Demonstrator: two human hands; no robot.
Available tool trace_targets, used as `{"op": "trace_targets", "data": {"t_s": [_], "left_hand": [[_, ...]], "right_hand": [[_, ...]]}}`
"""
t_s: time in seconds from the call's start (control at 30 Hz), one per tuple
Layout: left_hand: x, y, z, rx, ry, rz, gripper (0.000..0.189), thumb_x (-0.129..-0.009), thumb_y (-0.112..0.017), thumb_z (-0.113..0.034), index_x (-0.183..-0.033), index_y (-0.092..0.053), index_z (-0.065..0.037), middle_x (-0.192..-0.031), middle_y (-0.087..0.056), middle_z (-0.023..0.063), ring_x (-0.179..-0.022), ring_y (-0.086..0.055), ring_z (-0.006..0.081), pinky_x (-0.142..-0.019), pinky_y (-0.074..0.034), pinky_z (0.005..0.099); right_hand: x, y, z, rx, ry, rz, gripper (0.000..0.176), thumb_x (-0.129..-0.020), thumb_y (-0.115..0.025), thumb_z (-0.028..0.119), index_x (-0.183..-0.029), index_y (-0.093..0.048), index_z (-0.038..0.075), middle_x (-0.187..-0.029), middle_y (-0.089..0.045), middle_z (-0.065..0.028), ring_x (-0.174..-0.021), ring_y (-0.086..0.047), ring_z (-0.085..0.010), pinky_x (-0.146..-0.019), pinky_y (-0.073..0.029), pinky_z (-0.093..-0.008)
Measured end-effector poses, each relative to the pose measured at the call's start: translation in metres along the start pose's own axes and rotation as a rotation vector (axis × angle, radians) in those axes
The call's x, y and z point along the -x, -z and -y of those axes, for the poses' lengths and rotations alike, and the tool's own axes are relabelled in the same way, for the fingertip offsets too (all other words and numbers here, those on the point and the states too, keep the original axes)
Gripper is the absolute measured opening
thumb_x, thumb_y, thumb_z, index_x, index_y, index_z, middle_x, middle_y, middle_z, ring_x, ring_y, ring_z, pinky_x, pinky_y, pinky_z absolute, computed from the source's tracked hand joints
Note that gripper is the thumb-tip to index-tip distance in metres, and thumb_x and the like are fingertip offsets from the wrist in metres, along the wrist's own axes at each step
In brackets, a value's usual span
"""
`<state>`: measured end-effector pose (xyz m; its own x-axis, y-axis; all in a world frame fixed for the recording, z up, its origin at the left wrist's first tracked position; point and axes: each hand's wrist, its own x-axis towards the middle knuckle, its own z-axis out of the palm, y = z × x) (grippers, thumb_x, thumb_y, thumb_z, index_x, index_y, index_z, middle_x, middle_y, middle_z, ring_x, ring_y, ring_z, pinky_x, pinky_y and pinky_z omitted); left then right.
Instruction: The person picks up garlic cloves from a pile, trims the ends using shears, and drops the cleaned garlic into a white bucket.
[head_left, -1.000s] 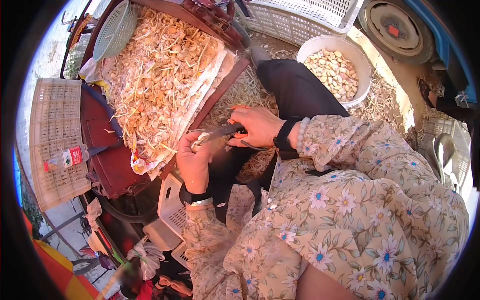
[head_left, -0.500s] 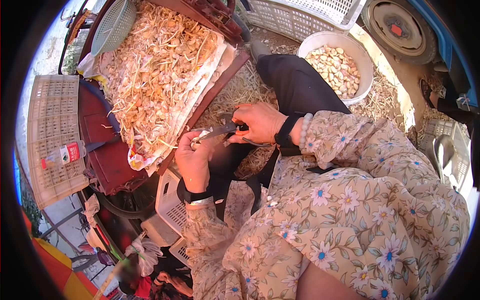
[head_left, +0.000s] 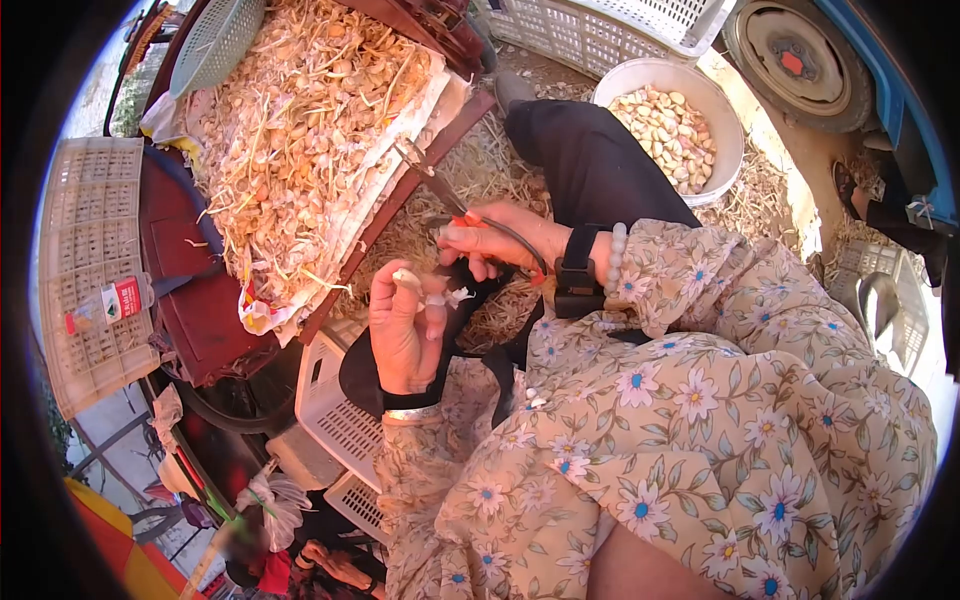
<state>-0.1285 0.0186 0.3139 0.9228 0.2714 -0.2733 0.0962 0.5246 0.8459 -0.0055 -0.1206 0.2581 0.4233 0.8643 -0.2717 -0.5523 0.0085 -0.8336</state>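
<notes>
My left hand is raised with a pale garlic clove pinched at the thumb and fingertips. A scrap of white peel shows beside its fingers. In my right hand is a pair of scissors with dark blades and orange on the handles. Their tips point up and left, apart from the clove. To the left lies a heap of garlic cloves, stalks and skins on a sheet. Cut or peeled garlic cloves lie in a white bucket at the upper right.
A green colander sits at the heap's far edge. White plastic crates stand at the top, and another crate is at the left. A vehicle wheel is at upper right. Another person's hands show at the bottom.
The scissors have swung away from the clove, their blades now pointing up and left. My left hand has turned and moved slightly right, bringing the clove into view at the fingertips.
</notes>
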Motion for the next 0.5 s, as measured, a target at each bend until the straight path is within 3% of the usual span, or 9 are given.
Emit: {"op": "trace_targets", "data": {"t_s": [0.03, 0.1, 0.17, 0.23, 0.33, 0.5], "left_hand": [[0.001, -0.002, 0.002, 0.047, 0.022, 0.016, 0.021, -0.089, -0.054, -0.018, -0.106, -0.049, -0.008, -0.083, -0.058, 0.0086, -0.056, -0.048, 0.0077, -0.04, -0.036, 0.0153], [0.003, -0.006, 0.009, 0.104, 0.06, -0.012, 0.021, -0.089, -0.053, -0.018, -0.107, -0.049, -0.008, -0.079, -0.057, 0.0078, -0.055, -0.048, 0.0074, -0.039, -0.035, 0.0149], [0.006, -0.011, 0.014, -0.03, 0.079, -0.054, 0.022, -0.089, -0.053, -0.019, -0.109, -0.049, -0.008, -0.077, -0.057, 0.0077, -0.054, -0.048, 0.0076, -0.039, -0.035, 0.0152], [0.01, -0.018, 0.02, -0.17, 0.089, -0.103, 0.025, -0.09, -0.052, -0.019, -0.112, -0.048, -0.008, -0.074, -0.057, 0.0082, -0.051, -0.048, 0.008, -0.038, -0.035, 0.0157], [0.017, -0.014, 0.027, 0.003, 0.176, -0.058, 0.026, -0.09, -0.052, -0.018, -0.114, -0.048, -0.008, -0.074, -0.057, 0.0077, -0.049, -0.047, 0.0078, -0.037, -0.035, 0.016], [0.028, -0.015, 0.04, 0.668, 0.248, -0.104, 0.024, -0.096, -0.038, -0.023, -0.111, -0.049, -0.008, -0.065, -0.047, 0.002, -0.043, -0.04, 0.0029, -0.03, -0.031, 0.0136]], "right_hand": [[0.005, -0.007, -0.001, -0.111, 0.108, 0.039, 0.045, -0.077, -0.067, 0.041, -0.094, -0.056, 0.001, -0.064, -0.057, -0.0036, -0.054, -0.052, -0.0093, -0.05, -0.041, -0.0215], [0.007, -0.02, -0.001, -0.198, 0.161, 0.024, 0.039, -0.075, -0.071, 0.03, -0.096, -0.055, 0.001, -0.067, -0.058, -0.0031, -0.056, -0.053, -0.0089, -0.05, -0.041, -0.022], [0.012, -0.029, 0.005, -0.217, 0.209, 0.009, 0.033, -0.073, -0.074, 0.014, -0.095, -0.054, -0.001, -0.071, -0.058, -0.0032, -0.06, -0.054, -0.0085, -0.052, -0.042, -0.0223], [0.009, -0.024, -0.005, -0.178, 0.143, 0.025, 0.033, -0.073, -0.074, 0.014, -0.094, -0.054, -0.001, -0.072, -0.058, -0.0037, -0.063, -0.055, -0.0084, -0.053, -0.042, -0.0221], [0.011, -0.02, -0.005, -0.165, 0.04, 0.048, 0.033, -0.074, -0.074, 0.014, -0.093, -0.053, -0.002, -0.073, -0.058, -0.0041, -0.061, -0.054, -0.0083, -0.052, -0.041, -0.0212], [0.015, -0.024, -0.002, -0.13, 0.003, 0.063, 0.026, -0.077, -0.07, 0.013, -0.093, -0.055, -0.002, -0.072, -0.058, -0.003, -0.056, -0.053, -0.008, -0.05, -0.042, -0.0199]]}}
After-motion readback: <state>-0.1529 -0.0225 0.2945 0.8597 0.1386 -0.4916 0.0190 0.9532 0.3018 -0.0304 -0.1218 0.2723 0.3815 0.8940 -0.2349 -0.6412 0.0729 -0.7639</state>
